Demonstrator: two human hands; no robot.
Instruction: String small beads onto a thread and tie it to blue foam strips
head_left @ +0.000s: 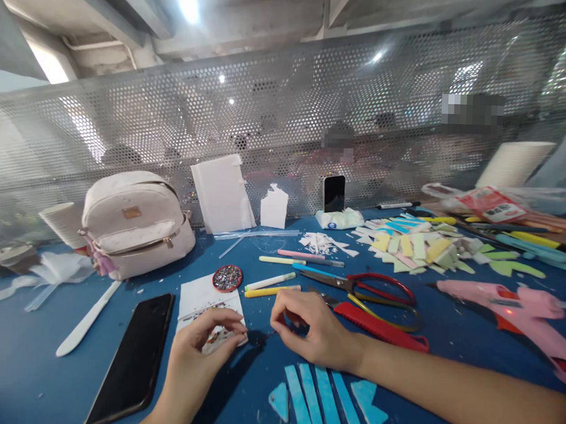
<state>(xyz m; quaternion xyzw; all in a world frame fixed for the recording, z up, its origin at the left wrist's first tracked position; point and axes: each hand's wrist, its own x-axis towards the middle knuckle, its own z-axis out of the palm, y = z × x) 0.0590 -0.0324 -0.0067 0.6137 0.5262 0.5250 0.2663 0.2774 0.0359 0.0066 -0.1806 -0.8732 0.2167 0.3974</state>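
Note:
My left hand [201,351] is above a white sheet of paper [191,292], its thumb and fingertips nearly together. Small colourful bits lie on that paper, partly covered by the hand. Just to the right, my right hand [316,330] pinches thumb and forefinger over the blue table. Anything held in either pinch is too small to make out. A small red-rimmed round dish of glittery bits [227,277] rests on the paper's far edge. Below my right hand lie blue painted strips [325,399] and smaller blue pieces [368,403]. Beyond it are red-handled scissors [387,290] and a red-handled cutter [381,327].
A black phone [132,355] and a white plastic knife [88,319] lie left, before a pale backpack [136,222]. Several markers [271,281] lie ahead. A pink glue gun [507,306] and a pile of coloured scraps [416,244] are right. Perforated metal panel [286,107] stands behind.

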